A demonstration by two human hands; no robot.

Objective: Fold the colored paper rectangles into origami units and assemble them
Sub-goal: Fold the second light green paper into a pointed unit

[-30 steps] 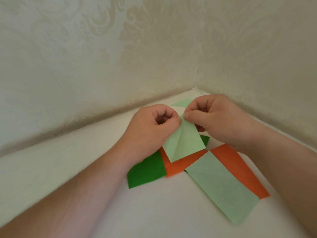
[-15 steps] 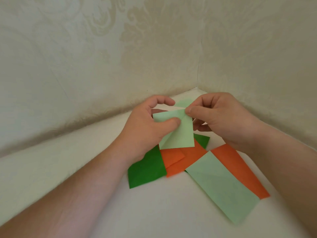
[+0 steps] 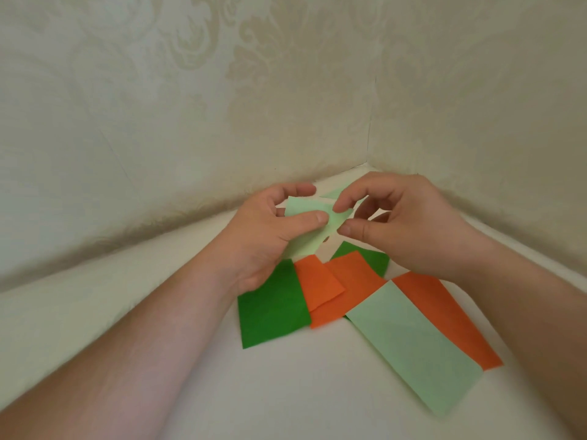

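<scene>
Light-green paper (image 3: 313,228) edges pinched w/ both hands (image 3: 346,223), above pile.

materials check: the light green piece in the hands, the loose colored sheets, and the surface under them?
Light green piece: thin matte paper, bending in the left hand grip; right hand pinches its edge. Dark green sheet and orange sheets: same-looking matte paper, flat, no gloss. Surface: off-white, looks like soft fabric; too blurred for certainty.
</scene>
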